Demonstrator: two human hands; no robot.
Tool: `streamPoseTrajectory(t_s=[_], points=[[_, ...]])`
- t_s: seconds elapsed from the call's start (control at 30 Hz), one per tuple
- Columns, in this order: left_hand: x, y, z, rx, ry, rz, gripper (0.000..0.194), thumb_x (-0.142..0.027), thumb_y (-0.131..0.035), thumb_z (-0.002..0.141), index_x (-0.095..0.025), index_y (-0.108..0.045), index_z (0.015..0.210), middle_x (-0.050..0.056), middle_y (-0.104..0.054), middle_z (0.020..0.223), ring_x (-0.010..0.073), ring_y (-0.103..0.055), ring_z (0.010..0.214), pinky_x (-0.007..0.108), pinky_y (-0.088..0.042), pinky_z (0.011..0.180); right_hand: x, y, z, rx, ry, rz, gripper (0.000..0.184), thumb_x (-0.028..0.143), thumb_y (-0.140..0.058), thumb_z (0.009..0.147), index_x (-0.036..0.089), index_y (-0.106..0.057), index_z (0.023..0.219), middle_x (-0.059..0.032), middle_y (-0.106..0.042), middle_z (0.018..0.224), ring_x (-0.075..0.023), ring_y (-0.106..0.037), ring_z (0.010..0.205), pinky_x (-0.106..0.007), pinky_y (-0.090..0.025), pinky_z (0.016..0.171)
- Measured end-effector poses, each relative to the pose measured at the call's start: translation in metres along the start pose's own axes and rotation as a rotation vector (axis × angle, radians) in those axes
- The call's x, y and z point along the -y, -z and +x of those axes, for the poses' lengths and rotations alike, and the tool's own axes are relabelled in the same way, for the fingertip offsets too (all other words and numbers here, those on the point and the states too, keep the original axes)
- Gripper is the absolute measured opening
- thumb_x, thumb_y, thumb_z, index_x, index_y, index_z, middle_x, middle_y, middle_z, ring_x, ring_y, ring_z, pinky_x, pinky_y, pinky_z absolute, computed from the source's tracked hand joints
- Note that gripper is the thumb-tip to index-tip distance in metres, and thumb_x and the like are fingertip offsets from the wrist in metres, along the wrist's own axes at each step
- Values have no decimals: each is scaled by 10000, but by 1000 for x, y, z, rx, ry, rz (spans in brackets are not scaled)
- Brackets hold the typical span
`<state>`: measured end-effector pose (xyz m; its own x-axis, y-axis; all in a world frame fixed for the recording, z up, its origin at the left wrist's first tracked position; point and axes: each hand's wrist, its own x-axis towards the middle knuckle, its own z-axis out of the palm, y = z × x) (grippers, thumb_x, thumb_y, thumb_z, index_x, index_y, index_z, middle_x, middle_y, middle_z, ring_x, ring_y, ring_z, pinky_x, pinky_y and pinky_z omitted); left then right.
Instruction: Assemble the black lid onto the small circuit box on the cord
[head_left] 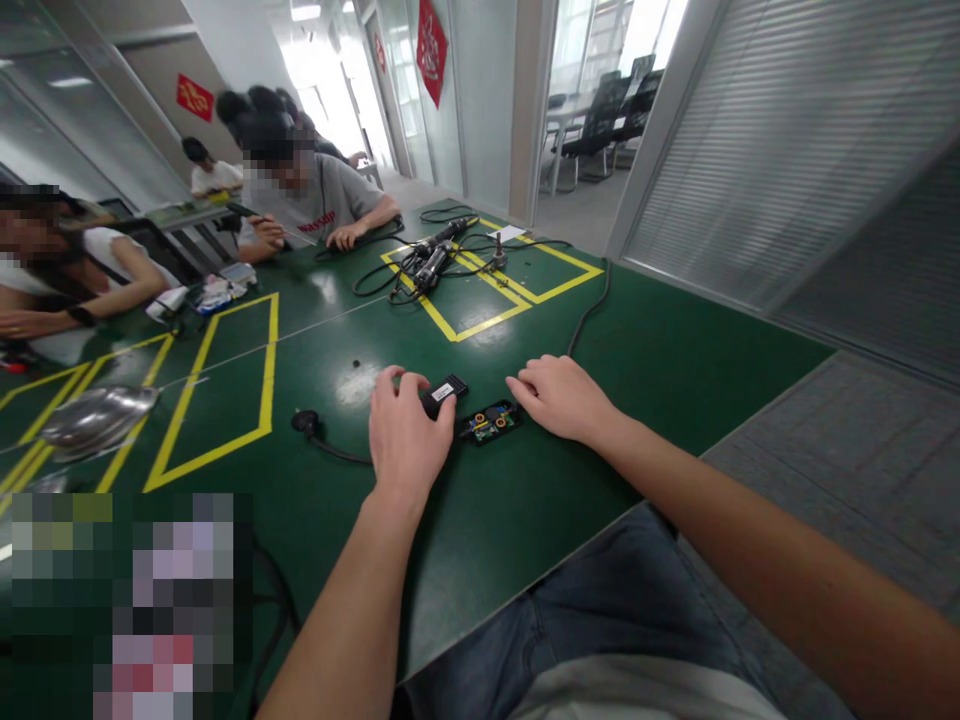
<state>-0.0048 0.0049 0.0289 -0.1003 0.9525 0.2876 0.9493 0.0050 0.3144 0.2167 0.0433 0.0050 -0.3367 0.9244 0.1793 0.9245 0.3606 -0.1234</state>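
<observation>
My left hand (411, 425) is closed around a black plastic cover (445, 395) with a white label, thumb on the near side and fingers behind. Just right of it, an open black adapter housing (491, 422) lies on the table, its circuit board and yellow ring-shaped coils showing. My right hand (561, 395) rests at the housing's right end with its fingers curled; what they grip is hidden. A black cable (589, 310) runs out from behind that hand toward the far edge. Left of my left hand lies a black power plug (306, 422) on its cord.
Black tools with tangled cables (435, 260) lie farther back, near a small upright metal part (499, 252). Yellow tape (271, 385) marks rectangles on the green table (712, 330). A shiny metal bowl (97, 420) is at left. Two people sit across; the lower left is pixelated.
</observation>
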Motion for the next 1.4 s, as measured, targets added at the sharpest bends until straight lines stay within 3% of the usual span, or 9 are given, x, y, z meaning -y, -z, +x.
streamPoseTrajectory(t_s=[0.1,0.2,0.37,0.43,0.6,1.17,1.4], points=[[4,-7,4,68,-57,-111,454,-265,-767,999,-200,-678,1439,171,-592,1664,332,-565,1543,473,-501,1235,1,0,0,-3,-5,-1,479,364,-419,1167,206,-738,846,-96,-750,876,-257,-642,866,-387,-325,767],[5,-8,6,175,-68,-147,463,-223,-738,1016,-239,-673,1474,117,-773,1435,324,-692,1382,488,-534,1182,2,1,0,-2,-10,-2,478,345,-388,1172,201,-751,895,-105,-765,902,-269,-661,892,-392,-343,782],[1,-2,1,14,-268,-263,410,-190,-711,1011,-206,-715,1420,110,-779,1378,288,-712,1272,439,-547,1147,3,2,0,1,-13,-4,473,319,-374,1175,199,-756,924,-110,-783,928,-274,-681,926,-392,-357,803],[0,-2,-2,12,-386,-313,431,-194,-721,1004,-211,-710,1434,99,-782,1360,283,-702,1256,452,-549,1145,4,2,0,4,-14,-4,468,313,-369,1177,197,-759,944,-113,-789,944,-277,-686,940,-392,-358,808],[-2,-7,-5,226,-560,-280,358,-208,-802,973,-210,-794,1331,82,-817,1159,294,-693,1118,476,-592,1049,5,3,0,16,-24,-6,456,318,-375,1178,187,-752,957,-125,-793,976,-285,-689,968,-392,-352,807],[-7,-8,-8,299,-462,-324,420,-198,-771,992,-181,-732,1410,101,-806,1272,297,-710,1167,483,-575,1097,1,0,1,-6,-12,8,405,353,-463,1145,219,-651,812,-84,-729,855,-254,-625,853,-377,-309,759],[-7,-11,-8,251,-318,-377,500,-178,-769,967,-238,-683,1456,81,-824,1275,311,-730,1205,517,-577,1097,-1,-2,0,-16,-7,24,397,354,-476,1137,222,-639,801,-77,-716,834,-249,-613,835,-375,-303,754]])
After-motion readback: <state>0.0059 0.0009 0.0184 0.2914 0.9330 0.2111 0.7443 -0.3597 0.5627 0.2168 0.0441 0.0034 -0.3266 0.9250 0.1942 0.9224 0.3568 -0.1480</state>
